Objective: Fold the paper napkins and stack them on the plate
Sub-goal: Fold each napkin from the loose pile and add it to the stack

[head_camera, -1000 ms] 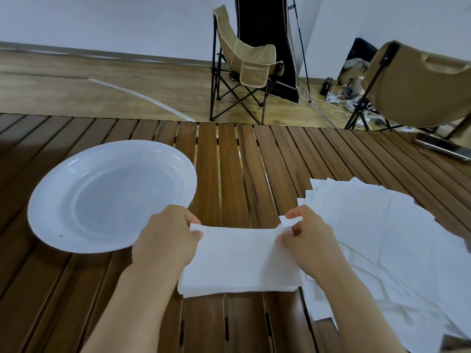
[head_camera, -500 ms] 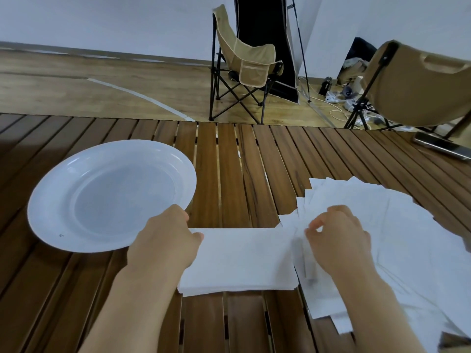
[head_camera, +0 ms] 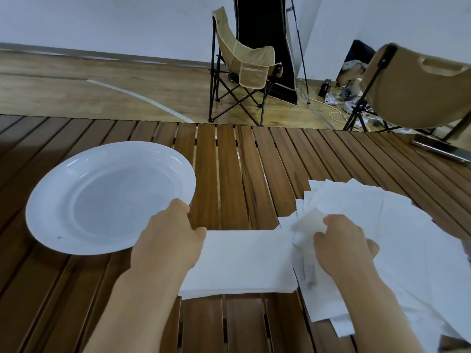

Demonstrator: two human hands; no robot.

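Head view: slatted wooden table (head_camera: 229,159), far edge runs across at about 12 o'clock, floor beyond it. White plate (head_camera: 109,197) sits at 9–10 o'clock, nothing in it, its near-right rim just beside the left hand (head_camera: 169,240). Folded napkin (head_camera: 244,261) lies flat at centre, 6 o'clock of the bare slats, its near edge parallel to the table's front, left end under the left hand. Left hand's fingers are curled down onto that end, thumb tip on the napkin's top left corner; pinch or just press, cannot tell. Open wood between plate and napkin pile from 12 to 1 o'clock, and a strip of bare slats below the folded napkin at 6 o'clock. Fanned pile of unfolded napkins (head_camera: 397,240) fills 3–5 o'clock, running off the right and bottom frame edges; its left corners overlap the folded napkin's right end. Right hand (head_camera: 344,248) is on the pile's left part, fingers curled, pinching up a blurred corner of a napkin sheet (head_camera: 309,225) at its 11 o'clock. Folding chair (head_camera: 244,70) stands on the floor at 12 o'clock, second chair (head_camera: 418,87) at 2 o'clock close to the table's far right edge.

Versus half a second ago: right hand has closed on a sheet and lifted its corner; left hand, folded napkin and plate unchanged.
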